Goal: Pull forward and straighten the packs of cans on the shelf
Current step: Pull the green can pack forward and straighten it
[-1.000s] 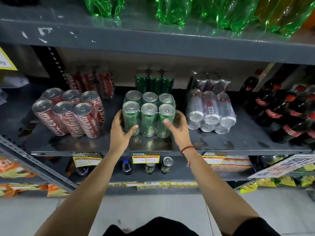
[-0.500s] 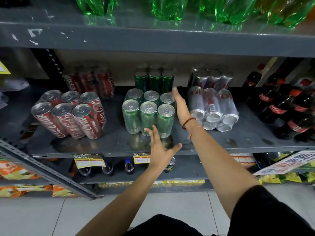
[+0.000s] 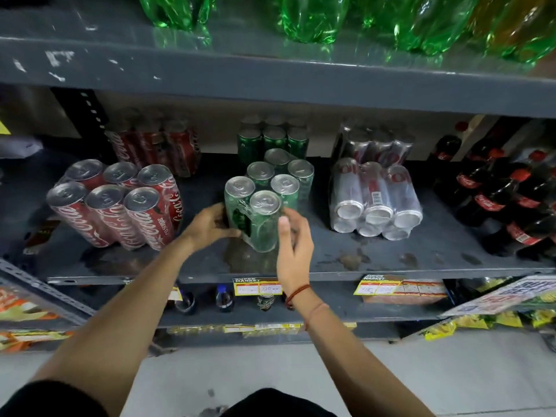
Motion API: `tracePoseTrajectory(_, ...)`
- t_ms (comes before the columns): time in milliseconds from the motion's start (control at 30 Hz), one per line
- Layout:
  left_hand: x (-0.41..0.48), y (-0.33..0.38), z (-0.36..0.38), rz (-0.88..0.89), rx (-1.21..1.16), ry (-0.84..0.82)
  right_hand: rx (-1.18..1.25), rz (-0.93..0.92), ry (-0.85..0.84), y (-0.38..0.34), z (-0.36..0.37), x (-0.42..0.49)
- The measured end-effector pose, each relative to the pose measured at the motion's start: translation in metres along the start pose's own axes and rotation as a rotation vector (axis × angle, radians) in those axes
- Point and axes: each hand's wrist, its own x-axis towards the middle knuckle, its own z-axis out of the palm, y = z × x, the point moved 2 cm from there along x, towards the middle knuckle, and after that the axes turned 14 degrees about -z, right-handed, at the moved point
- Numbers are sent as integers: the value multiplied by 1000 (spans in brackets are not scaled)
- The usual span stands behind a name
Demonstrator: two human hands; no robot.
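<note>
Now both hands are on the green pack of cans (image 3: 264, 203), which stands in the middle of the frame on the grey shelf (image 3: 391, 263). This pack is turned at an angle, with one corner pointing to the front edge of the shelf. The left hand (image 3: 210, 225) holds its left side with the fingers curled on the plastic wrap. The right hand (image 3: 293, 245) holds the front right side, thumb up against the nearest can. To the left of it lies the red pack of cans (image 3: 117, 206), tilted, not touching the green one. To the right, the silver pack of cans (image 3: 376, 200) leans with the can bottoms toward the camera. More packs stand behind these, at the back of the shelf. Dark cola bottles (image 3: 511, 200) fill the right side of the frame.
</note>
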Motion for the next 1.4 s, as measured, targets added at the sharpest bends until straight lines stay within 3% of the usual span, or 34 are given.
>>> tracePoseTrajectory(100, -17, -4, 1, 16, -99, 272, -38, 73, 111, 11, -16, 39)
tracePoseTrajectory(200, -60, -12, 52, 193, -209, 525, -60, 304, -45, 32, -25, 88)
tracePoseTrajectory(267, -76, -11, 91, 241, -141, 485, 1, 419, -197, 42, -25, 109)
tracePoseTrajectory(367, -74, -4, 115, 208, -25, 412, 64, 451, -280, 49, -28, 120)
tracePoseTrajectory(533, -54, -5, 73, 191, -6, 396, 27, 360, -160, 50, -39, 99)
tracePoseTrajectory(667, -35, -9, 23, 134, 27, 261, 9, 225, -72, 39, -40, 60)
tracePoseTrajectory(800, -21, -11, -4, 110, 7, 139, -24, 156, -84, 32, -35, 30)
tracePoseTrajectory(900, -22, -13, -2, 103, 10, 176, -55, 143, -106, 26, -35, 27)
tracePoseTrajectory(1033, -41, -3, 21, 152, -146, 366, -144, 87, -111, 15, -50, 41)
tracePoseTrajectory(1167, -84, 19, 65, 320, -197, 838, -233, -94, 44, -11, -86, 71)
tracePoseTrajectory(1233, -96, 39, 101, 470, -126, 773, -341, -167, 125, -23, -116, 95)
tracePoseTrajectory(1300, -94, 62, 140, 563, -12, 527, -515, -173, 159, -23, -149, 121)
tracePoseTrajectory(1400, -72, 98, 186, 606, 134, 305, -752, 29, 118, -6, -197, 153)
